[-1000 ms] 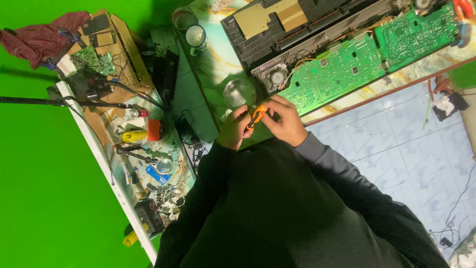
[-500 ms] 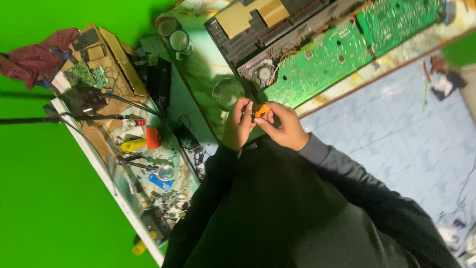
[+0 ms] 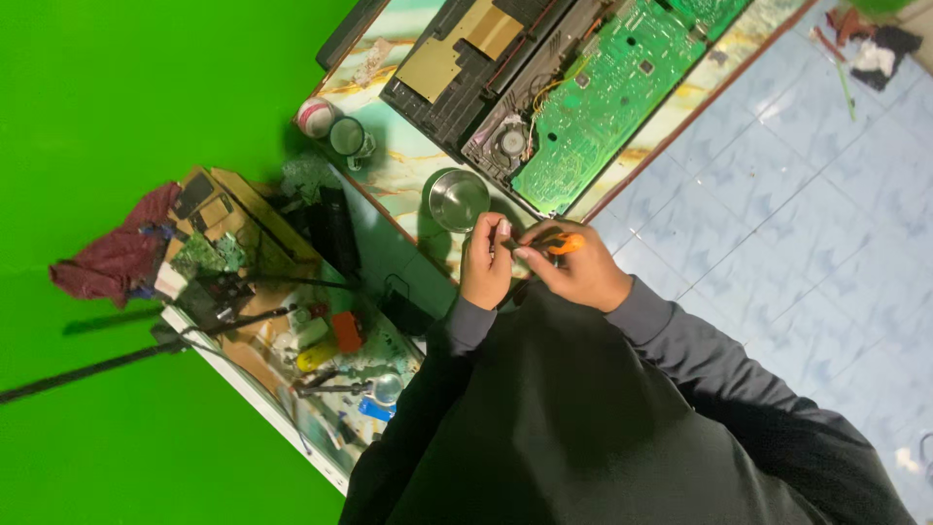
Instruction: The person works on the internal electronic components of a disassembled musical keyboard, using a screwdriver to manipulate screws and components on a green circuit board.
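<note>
1. Both hands are meeting just above the middle of the frame: the left hand [image 3: 486, 262] is curling its fingers narrowly around one end of a small tool, and the right hand [image 3: 575, 272] is closing around the tool's orange handle [image 3: 562, 243].
2. That tool, seemingly a small screwdriver, is lying between the two hands, just below the small metal bowl [image 3: 459, 199] and near the lower corner of the green circuit board [image 3: 607, 97]; its tip is hidden by the fingers.
3. It is looking light and stiff, easy to steer with fingertips; the orange grip is probably the surest place to hold, while the thin shaft is likely to slip or roll.
4. An opened black chassis [image 3: 466, 78] is sitting in the upper middle of the frame on the marbled table [image 3: 413, 156]; the board looks fragile, best handled by its edges.
5. At the left, a cluttered side bench [image 3: 292, 331] is carrying tools and parts, well apart from the hands.
</note>
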